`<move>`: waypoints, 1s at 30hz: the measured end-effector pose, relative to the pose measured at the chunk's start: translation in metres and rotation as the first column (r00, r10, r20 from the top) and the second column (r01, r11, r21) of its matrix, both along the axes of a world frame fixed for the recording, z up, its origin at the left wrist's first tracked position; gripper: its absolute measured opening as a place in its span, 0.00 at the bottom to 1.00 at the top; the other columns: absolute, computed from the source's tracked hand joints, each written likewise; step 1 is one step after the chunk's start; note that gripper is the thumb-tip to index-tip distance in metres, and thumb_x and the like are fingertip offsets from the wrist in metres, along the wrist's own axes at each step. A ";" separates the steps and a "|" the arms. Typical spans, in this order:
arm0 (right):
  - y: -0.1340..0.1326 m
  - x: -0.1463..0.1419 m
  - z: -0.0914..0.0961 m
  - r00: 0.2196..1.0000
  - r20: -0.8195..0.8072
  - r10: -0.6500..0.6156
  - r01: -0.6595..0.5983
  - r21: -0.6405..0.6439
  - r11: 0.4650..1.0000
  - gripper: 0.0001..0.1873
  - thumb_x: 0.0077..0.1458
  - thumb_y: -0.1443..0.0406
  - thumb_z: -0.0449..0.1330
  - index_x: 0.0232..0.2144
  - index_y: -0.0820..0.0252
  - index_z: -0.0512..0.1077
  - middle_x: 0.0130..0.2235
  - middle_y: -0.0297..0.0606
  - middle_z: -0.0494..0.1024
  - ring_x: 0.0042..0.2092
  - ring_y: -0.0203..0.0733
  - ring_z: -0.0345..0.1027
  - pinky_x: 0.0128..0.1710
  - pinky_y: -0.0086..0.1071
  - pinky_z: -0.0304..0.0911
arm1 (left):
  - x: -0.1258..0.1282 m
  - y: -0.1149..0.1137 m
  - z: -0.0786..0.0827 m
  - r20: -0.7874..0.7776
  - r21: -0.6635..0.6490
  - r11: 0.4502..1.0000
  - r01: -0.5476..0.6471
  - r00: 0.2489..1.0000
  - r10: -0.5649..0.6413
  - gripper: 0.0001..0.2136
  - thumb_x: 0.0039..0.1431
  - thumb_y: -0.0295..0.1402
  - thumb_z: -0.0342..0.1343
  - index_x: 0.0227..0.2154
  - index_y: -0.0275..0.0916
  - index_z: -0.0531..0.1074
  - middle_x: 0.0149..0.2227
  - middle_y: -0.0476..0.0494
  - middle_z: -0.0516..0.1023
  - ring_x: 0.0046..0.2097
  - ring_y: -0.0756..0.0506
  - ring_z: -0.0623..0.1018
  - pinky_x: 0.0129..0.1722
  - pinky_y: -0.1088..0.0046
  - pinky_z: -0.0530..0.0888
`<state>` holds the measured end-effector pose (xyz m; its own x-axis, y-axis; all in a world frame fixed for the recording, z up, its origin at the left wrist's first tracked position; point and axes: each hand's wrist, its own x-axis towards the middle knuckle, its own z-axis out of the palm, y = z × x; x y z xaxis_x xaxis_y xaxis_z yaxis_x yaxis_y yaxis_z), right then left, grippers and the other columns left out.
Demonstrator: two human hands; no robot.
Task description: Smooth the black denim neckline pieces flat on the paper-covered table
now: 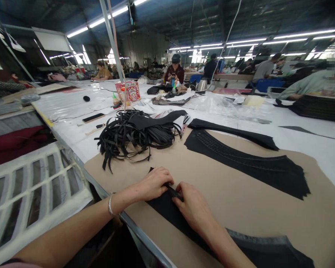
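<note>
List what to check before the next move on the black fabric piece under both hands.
1. Left hand pinches the black fabric piece at its edge: ok.
2. Right hand rests on the same piece: ok; its grip: cannot tell.
3. Piece flat on the cardboard sheet: ok between the hands; the arm hides the rest.
4. Pile of black strips apart from both hands: ok.
5. Stack of cut black pieces apart from both hands: ok.

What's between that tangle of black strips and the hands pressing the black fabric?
In the head view, only bare brown cardboard: nothing lies between the black strips and the left hand or right hand on the black fabric piece.
</note>
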<state>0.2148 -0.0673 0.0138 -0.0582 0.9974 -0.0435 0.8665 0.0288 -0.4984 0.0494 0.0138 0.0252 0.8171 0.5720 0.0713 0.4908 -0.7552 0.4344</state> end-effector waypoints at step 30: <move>-0.019 0.001 -0.010 0.993 -0.114 0.036 -0.032 0.041 0.999 0.07 0.56 0.73 0.52 0.35 0.57 0.67 0.37 0.37 0.71 0.41 0.42 0.65 0.40 0.33 0.59 | -0.003 0.010 -0.006 -0.080 0.026 0.984 0.178 0.981 -0.176 0.12 0.59 0.21 0.51 0.36 0.41 0.77 0.36 0.48 0.76 0.40 0.49 0.74 0.42 0.77 0.68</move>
<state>0.2155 -0.0866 0.0041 -0.0943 0.9955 0.0039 0.8022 0.0783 -0.5919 0.0467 0.0233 0.0189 0.9091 0.4162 0.0206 0.3791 -0.8466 0.3735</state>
